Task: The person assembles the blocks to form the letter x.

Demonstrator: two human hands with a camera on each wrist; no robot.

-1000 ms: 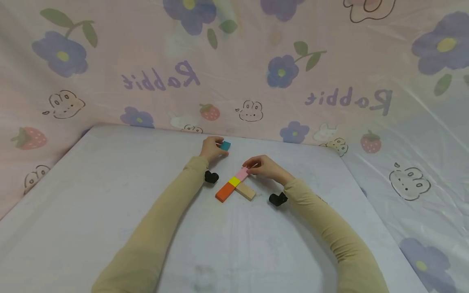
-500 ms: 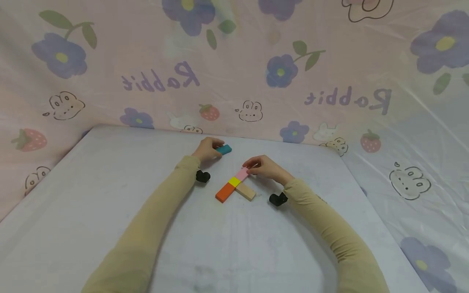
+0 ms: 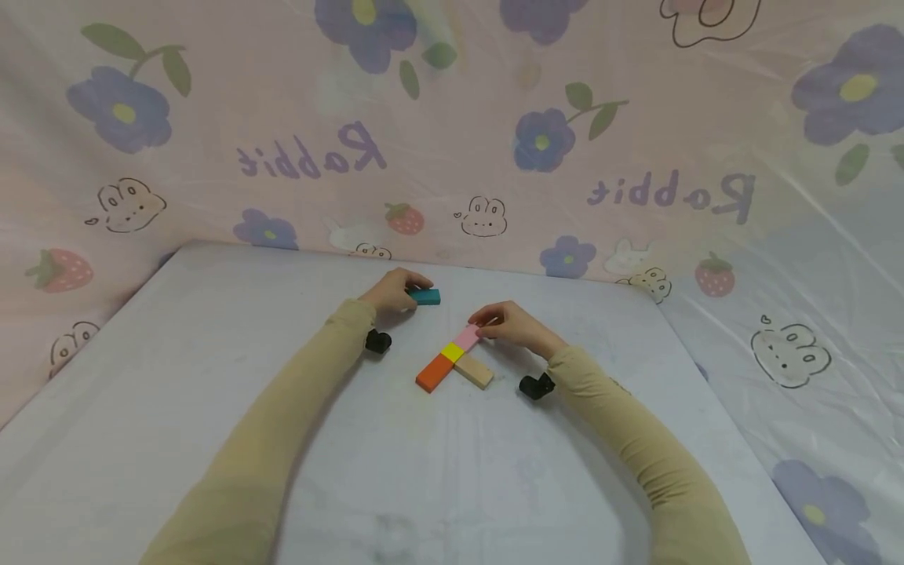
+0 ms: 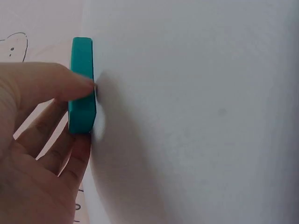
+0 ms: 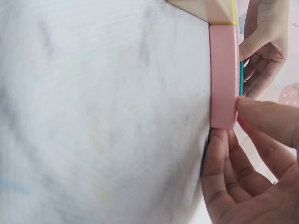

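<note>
My left hand (image 3: 391, 293) pinches a teal wooden block (image 3: 427, 297) near the back of the table. In the left wrist view the thumb presses one face of the teal block (image 4: 82, 53), and the fingers lie behind it. To the right, my right hand (image 3: 521, 326) holds the far end of a pink block (image 3: 467, 337). The right wrist view shows the thumb at the edge of the pink block (image 5: 223, 77) and fingertips against its end. A yellow block (image 3: 452, 353) joins the pink one to an orange block (image 3: 434, 372). A plain wood block (image 3: 474, 371) branches off toward the right.
The blocks lie on a white-covered table (image 3: 395, 471). A printed curtain (image 3: 438, 141) with flowers and rabbits hangs behind the table and along its sides. Black wrist-worn devices (image 3: 537, 386) sit below both wrists.
My left hand has moved left and a little nearer with the teal block, turning it so its long side runs left to right. The right hand and the joined blocks have stayed put.
</note>
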